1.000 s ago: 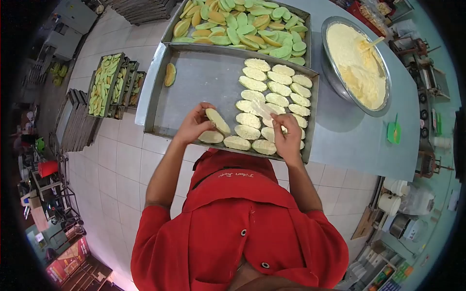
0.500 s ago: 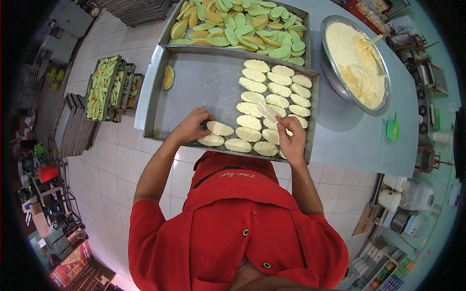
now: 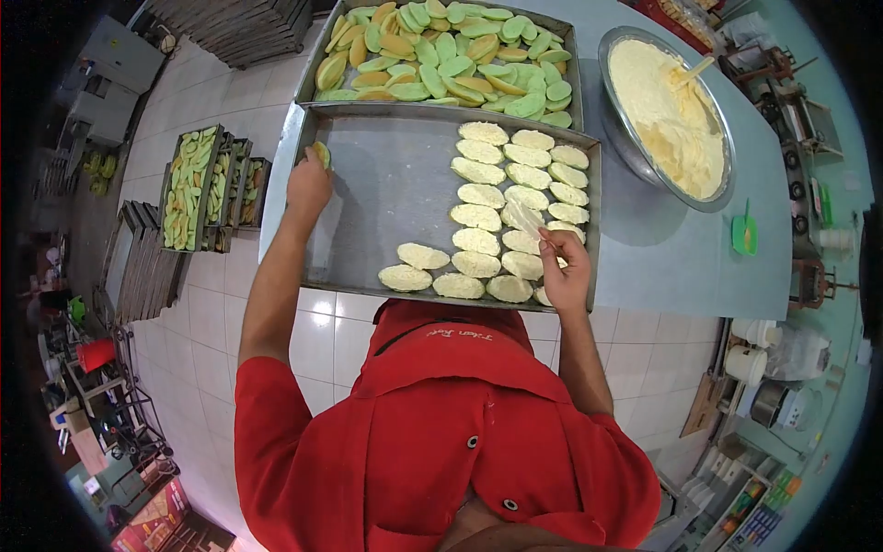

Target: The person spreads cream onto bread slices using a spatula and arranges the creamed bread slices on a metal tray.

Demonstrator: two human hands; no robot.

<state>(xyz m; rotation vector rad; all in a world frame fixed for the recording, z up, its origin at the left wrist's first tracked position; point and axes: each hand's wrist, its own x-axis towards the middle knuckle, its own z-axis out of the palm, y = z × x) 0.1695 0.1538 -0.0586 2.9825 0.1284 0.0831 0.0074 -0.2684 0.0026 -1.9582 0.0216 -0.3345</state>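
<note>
A metal tray (image 3: 368, 184) holds rows of oval pieces with a pale crumbly top (image 3: 476, 216) on its right side and along its near edge. My left hand (image 3: 310, 182) is at the tray's left side, its fingers closed around a green and brown oval piece (image 3: 321, 154). In my right hand (image 3: 565, 267), above the coated pieces, is a thin translucent spatula (image 3: 527, 221), pinched between thumb and fingers.
Behind lies a second tray (image 3: 577, 87) heaped with green and brown oval pieces. To the right are a steel bowl (image 3: 614, 129) of pale yellow cream and a small green container (image 3: 744, 235). Filled trays (image 3: 221, 184) are stacked at the left.
My left hand has put down a coated piece near the tray's front edge, then moved to the upper left and taken hold of the lone oval piece. My right hand stays over the rows.
</note>
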